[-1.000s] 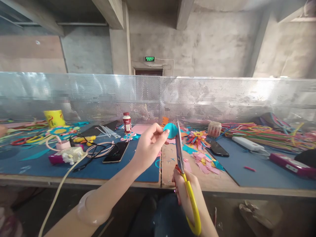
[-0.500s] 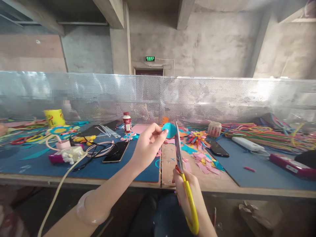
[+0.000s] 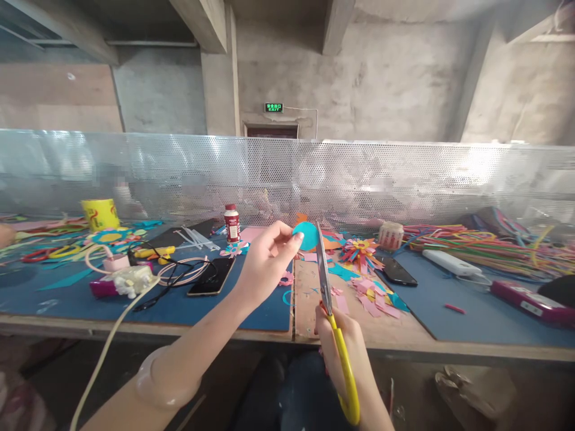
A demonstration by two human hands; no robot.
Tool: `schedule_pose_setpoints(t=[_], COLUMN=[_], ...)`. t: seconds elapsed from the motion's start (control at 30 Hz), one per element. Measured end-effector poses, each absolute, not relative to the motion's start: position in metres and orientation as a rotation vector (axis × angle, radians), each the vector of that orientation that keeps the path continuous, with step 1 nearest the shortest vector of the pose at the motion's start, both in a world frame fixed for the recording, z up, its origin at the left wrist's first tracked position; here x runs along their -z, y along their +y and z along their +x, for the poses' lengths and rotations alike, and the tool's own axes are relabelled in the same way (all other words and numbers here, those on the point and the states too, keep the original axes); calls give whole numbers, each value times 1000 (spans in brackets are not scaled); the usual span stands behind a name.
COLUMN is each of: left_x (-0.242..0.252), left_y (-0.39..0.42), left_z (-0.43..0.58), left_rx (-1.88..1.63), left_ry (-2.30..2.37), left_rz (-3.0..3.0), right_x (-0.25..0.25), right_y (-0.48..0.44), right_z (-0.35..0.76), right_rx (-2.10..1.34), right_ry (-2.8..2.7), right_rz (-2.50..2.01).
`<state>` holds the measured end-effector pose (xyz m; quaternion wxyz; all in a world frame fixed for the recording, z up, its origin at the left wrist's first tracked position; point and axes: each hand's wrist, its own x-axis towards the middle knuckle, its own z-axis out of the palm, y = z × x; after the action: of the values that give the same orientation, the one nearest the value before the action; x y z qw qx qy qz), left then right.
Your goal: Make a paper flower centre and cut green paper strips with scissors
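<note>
My left hand pinches a small turquoise paper circle by its lower left edge, thumb in front. Held in my right hand is a pair of scissors with yellow handles, its blades pointing up. The blades stand right beside the circle's right edge; whether they touch it I cannot tell. My fingers are wrapped round the handles, partly hidden behind them. Beyond the scissors lie pink paper scraps and a many-coloured paper flower.
Left on the table are a phone, a power strip with cables, a red bottle and a yellow tub. To the right sit another phone and bundled coloured strips. A perforated metal screen runs behind.
The turquoise circle has turned slightly in my left fingers and shows more of its face. The scissors have shifted a little left, closer to its edge.
</note>
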<state>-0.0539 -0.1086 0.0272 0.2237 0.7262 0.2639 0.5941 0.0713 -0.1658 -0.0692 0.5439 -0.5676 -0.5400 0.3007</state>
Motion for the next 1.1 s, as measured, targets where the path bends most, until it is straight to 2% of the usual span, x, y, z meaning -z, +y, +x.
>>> schedule_pose_setpoints(t=[0.5,0.8,1.1], left_x=[15,9,6], left_y=[-96,-102,-100], left_z=[-37,-34,-41], left_rx=[-1541,-1596,-1750], left_ry=[747,678,658], left_rz=[1767,1680,1586], right_x=[72,75,71], right_y=[-166,-173,-171], right_z=[80,89,82], right_rx=[-638,-833,-872], right_ry=[-1275,-1304,-1326], right_rz=[-1405,-1302,-1303])
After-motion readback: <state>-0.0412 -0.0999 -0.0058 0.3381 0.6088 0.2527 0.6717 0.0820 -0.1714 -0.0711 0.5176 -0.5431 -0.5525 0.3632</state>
